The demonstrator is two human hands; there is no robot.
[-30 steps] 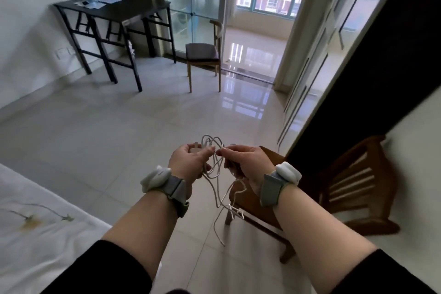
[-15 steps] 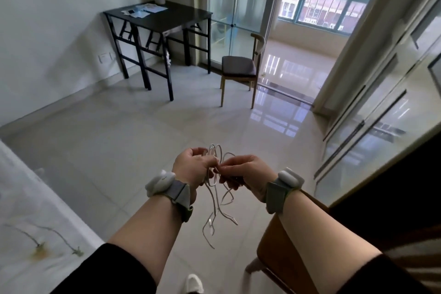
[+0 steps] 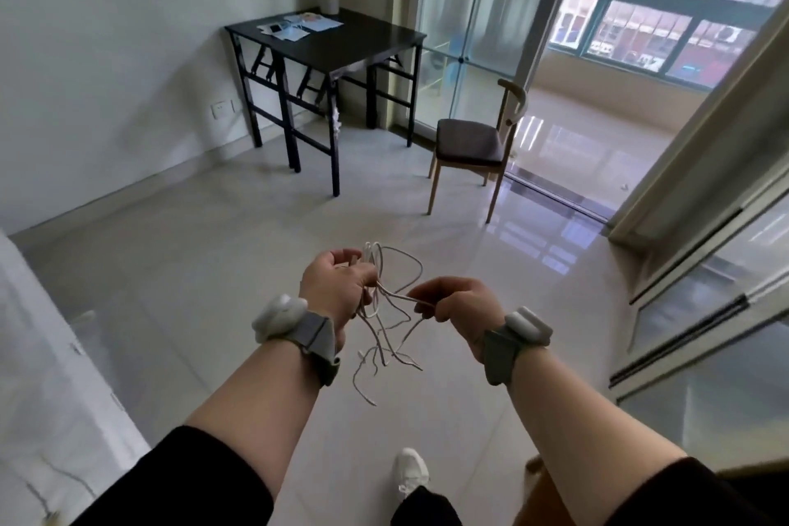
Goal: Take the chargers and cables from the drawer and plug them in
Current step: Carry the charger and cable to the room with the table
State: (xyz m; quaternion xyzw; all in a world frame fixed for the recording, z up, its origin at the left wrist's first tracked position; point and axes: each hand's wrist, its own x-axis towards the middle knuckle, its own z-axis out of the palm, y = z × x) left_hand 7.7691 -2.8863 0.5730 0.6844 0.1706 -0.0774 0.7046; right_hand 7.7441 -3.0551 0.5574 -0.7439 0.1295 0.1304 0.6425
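- White cables (image 3: 386, 312), a loose tangle.
- Grey wristbands (image 3: 318, 337) carrying white pods, one on each wrist.
- Black sleeves (image 3: 183, 483).
- White sneaker (image 3: 410, 472), below the cables.
- Black folding table (image 3: 341, 43), pale blue and white papers (image 3: 299, 26) on top.
- Chair (image 3: 474, 141) right of the table: dark grey seat, light wood frame.
- Glossy pale grey floor tiles (image 3: 213, 252).
- White wall (image 3: 106, 34) behind the table.

cables (image 3: 386, 312) partly buried in left hand (image 3: 337, 290), any charger unseen, desk papers (image 3: 301, 26) illegible
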